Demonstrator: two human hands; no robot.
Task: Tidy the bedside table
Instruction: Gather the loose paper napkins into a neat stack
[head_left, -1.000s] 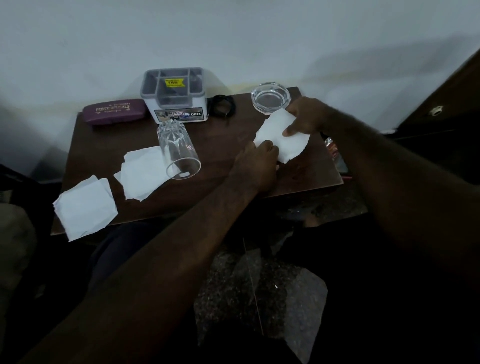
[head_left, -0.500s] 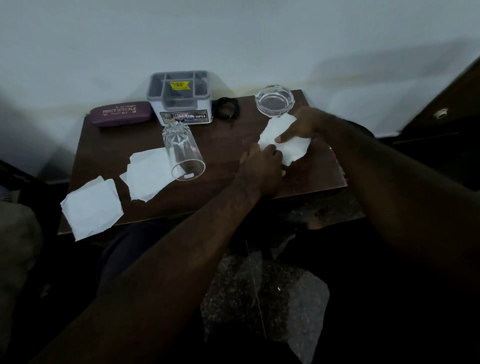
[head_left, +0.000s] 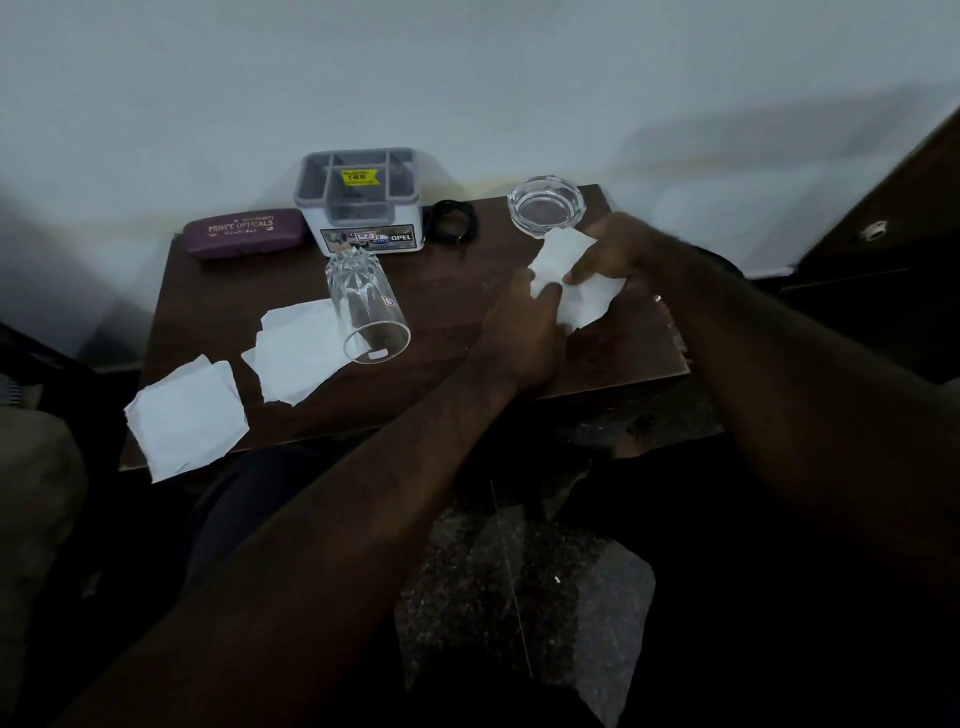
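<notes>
Over the right part of the dark wooden desk (head_left: 457, 291), a white paper napkin (head_left: 584, 299) was held between both hands, soft and creased. Its long axis ran from a far corner just beside the glass ashtray (head_left: 546, 205) down toward the desk's near right edge. The left hand (head_left: 524, 338) had its grip closed on the napkin's near left side, fingertips curled onto the paper. The right hand (head_left: 618, 249) pinched the far right side with bent fingers. A clear tumbler (head_left: 366, 312) with a cut-glass base lay on its side in the middle of the desk. Its long axis ran far to near, the base toward the organiser (head_left: 358, 208) and the open mouth facing near and slightly right. The tumbler's rim rested on a loose stack of napkins (head_left: 296, 364), square and slightly fanned. Another folded napkin (head_left: 187, 415) sat at the near left corner, overhanging the desk's edge. Along the far edge, against the pale wall, stood a maroon spectacle case (head_left: 244, 232), long side parallel to the wall, then the grey-and-white divided organiser with a yellow sticker. To the organiser's right lay a black coiled band (head_left: 452, 221) and then the round ashtray. Bare wood showed between the tumbler and the hands. Below the desk's near edge lay a speckled stone floor (head_left: 519, 597).
</notes>
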